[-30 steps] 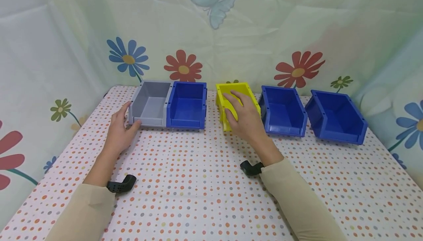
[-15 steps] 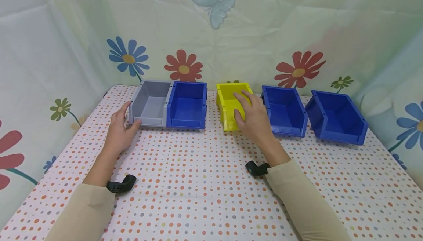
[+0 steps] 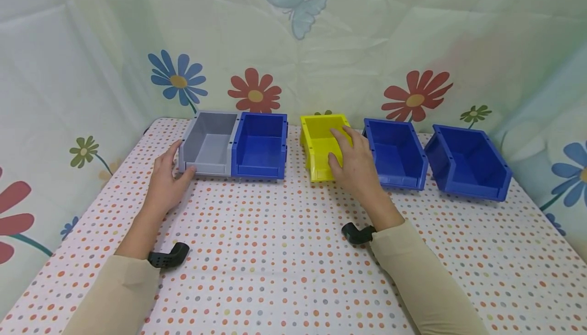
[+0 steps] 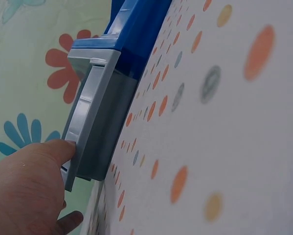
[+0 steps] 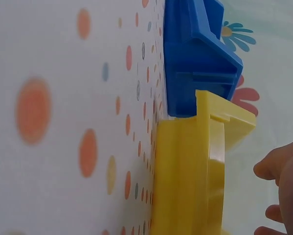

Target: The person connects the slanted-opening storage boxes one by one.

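In the head view a grey storage bin (image 3: pixel 208 141) stands at the back left, side by side with a blue bin (image 3: pixel 260 146). My left hand (image 3: pixel 167 179) rests at the grey bin's front left corner. In the left wrist view its thumb (image 4: pixel 60 151) touches the bin's front lip; the other fingers lie along the left side. A yellow bin (image 3: pixel 319 146) stands apart to the right. Over its right side hovers my right hand (image 3: pixel 357 164), fingers loosely bent and holding nothing. The right wrist view shows the thumb (image 5: pixel 268 169) clear of the yellow bin (image 5: pixel 214 176).
Right of the yellow bin stand two more blue bins, one nearer (image 3: pixel 394 154) and one at the far right (image 3: pixel 470 161). A dotted cloth covers the table (image 3: pixel 257 274). A flowered curtain (image 3: pixel 344 54) hangs behind the bins.
My right hand has shifted right, from over the middle of the yellow bin to its right side. The left hand and the bins have stayed in place.
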The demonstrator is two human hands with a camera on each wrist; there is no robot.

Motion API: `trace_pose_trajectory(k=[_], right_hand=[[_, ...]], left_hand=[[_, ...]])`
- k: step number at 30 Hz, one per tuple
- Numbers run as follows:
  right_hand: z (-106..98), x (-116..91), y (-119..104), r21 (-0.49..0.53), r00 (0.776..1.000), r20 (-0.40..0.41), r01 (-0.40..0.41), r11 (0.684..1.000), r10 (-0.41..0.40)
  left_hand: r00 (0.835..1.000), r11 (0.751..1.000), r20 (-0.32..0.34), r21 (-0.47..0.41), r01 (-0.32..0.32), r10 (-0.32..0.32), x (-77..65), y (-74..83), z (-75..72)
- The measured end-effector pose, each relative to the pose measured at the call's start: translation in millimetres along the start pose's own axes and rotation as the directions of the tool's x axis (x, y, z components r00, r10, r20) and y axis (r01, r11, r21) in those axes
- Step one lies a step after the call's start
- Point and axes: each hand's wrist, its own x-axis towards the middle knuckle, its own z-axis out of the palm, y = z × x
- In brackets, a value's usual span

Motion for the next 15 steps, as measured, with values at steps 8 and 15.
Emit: trace_pose_trajectory(k=[8,15], right_hand=[[-0.7,0.2,-1.8,0.071,0.998,-0.063,-0.01,0.997,0.014],[-0.5,1.5,0.3,0.179,0.988,-0.135,-0.047,0.983,0.072]], left_hand=[[1.0,1.0,-0.001,0.009,0.0,0.0,0.7,-0.3,0.6],[1.0,1.0,-0.001,0.006,0.008,-0.008,-0.3,-0.4,-0.2]])
